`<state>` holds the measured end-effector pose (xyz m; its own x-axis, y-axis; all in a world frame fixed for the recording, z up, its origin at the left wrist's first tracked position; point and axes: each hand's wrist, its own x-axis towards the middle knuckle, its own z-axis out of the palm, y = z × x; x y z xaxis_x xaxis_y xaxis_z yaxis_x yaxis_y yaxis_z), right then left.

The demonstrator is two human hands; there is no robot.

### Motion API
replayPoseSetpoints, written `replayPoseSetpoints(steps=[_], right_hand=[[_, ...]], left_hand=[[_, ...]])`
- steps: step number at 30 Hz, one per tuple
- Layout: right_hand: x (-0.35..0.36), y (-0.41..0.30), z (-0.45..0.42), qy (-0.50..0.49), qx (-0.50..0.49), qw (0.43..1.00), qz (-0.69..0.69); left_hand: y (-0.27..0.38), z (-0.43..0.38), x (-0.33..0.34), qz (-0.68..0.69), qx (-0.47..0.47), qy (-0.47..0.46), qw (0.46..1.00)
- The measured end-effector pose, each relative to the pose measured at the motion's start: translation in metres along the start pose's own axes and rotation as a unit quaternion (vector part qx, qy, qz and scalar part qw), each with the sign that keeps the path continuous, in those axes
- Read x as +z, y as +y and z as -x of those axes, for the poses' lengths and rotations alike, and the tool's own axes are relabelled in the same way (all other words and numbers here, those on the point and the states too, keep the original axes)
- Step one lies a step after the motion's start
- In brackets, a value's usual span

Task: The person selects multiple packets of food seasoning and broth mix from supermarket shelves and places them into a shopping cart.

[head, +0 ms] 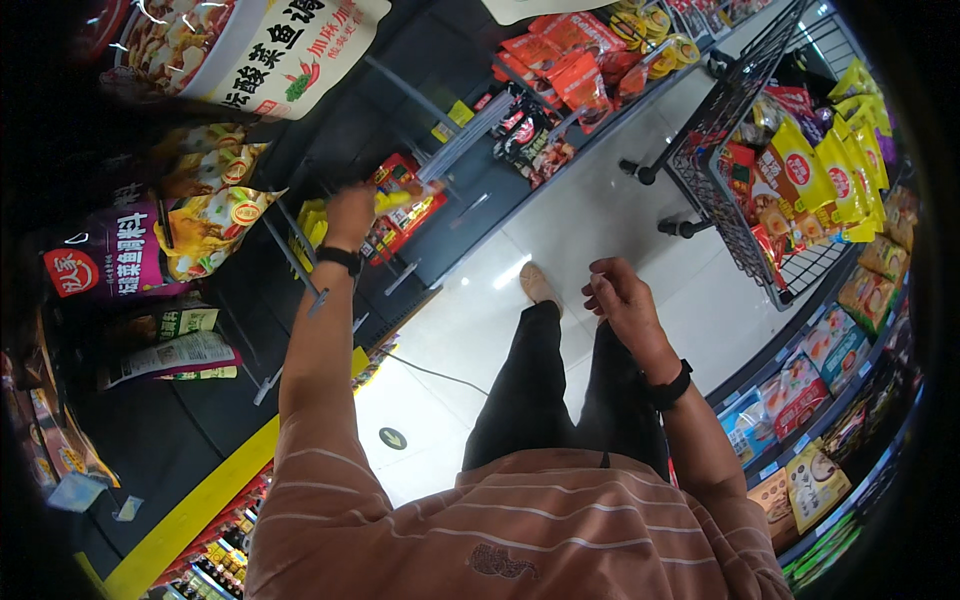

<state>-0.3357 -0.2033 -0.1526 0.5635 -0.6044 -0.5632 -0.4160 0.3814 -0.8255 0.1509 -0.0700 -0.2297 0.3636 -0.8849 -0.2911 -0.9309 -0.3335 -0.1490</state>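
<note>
My left hand [352, 216] reaches in among the metal display hooks of a dark shelf rack [277, 352]. Beside its fingers are a blurred yellow item [394, 199] and red packets [412, 221]; whether the fingers grip any of them cannot be told. Yellow packets [311, 225] hang just behind this hand. My right hand [619, 296] hangs over the tiled floor near my legs, fingers loosely curled and apart, nothing in it. Purple seasoning pouches [142, 251] hang at the left of the rack. Dark packets [529, 139] and red pouches [574, 67] hang farther along.
At the upper right stands a wheeled metal shopping cart [712, 187] loaded with yellow bags [840, 180]. A curved shelf of packaged food [795, 394] runs along the right side. A cable [435, 373] lies on the floor [480, 337] by the rack's end.
</note>
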Motion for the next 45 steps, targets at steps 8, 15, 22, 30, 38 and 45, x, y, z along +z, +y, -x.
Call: replayPoseSetpoints(steps=[8, 15, 22, 30, 38, 45], right_hand=[[-0.017, 0.003, -0.004, -0.039, -0.031, 0.999, 0.018], [-0.03, 0.017, 0.002, -0.046, -0.009, 0.999, 0.015], [-0.042, 0.047, 0.005, 0.01, -0.117, 0.986, 0.12], [-0.066, 0.021, 0.023, -0.016, -0.114, 0.954, 0.278], [-0.11, 0.001, 0.053, -0.013, -0.123, 0.938, 0.324], [-0.195, -0.044, 0.076, 0.1, -0.196, 0.932, 0.289]], left_hand=[[0.054, 0.054, -0.017, 0.126, 0.102, -0.027, 0.986], [0.089, 0.076, -0.038, 0.253, 0.008, -0.128, 0.959], [0.13, 0.072, -0.021, 0.052, 0.141, 0.022, 0.988], [0.223, 0.083, -0.051, 0.102, 0.241, 0.037, 0.964], [0.341, 0.083, -0.232, 0.263, 0.355, -0.001, 0.897], [0.415, 0.048, -0.332, 0.274, 0.398, 0.201, 0.852]])
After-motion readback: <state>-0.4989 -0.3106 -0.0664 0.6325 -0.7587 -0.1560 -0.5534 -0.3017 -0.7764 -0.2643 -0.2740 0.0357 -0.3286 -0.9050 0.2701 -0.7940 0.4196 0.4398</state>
